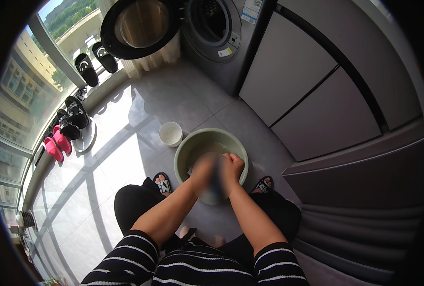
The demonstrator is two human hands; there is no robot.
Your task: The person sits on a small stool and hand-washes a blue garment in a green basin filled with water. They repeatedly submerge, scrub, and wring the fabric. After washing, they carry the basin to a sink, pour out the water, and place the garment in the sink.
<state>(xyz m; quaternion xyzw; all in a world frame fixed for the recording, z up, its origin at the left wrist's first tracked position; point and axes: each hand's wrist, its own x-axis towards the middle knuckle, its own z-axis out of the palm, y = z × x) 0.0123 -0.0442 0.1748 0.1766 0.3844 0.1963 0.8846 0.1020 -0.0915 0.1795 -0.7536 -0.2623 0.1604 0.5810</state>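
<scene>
A round pale-green basin (pixel 184 155) stands on the tiled floor between my feet, with what looks like water inside. Both my hands are together over it. My right hand (pixel 232 167) is curled closed at the basin's right side, gripping a dark, blurred thing (pixel 216 178) that looks like cloth. Beside it, my left hand (pixel 203 169) is smeared, so its fingers cannot be made out. A small white bowl (pixel 170 134) sits just beyond the basin's left rim.
A front-loading washing machine (pixel 235 52) stands far ahead, its round door (pixel 142 28) swung out leftward. Grey cabinet fronts (pixel 288 71) line the right. Pink slippers (pixel 57 143), black sandals (pixel 74 117) and black slides (pixel 87 69) are along the window at left.
</scene>
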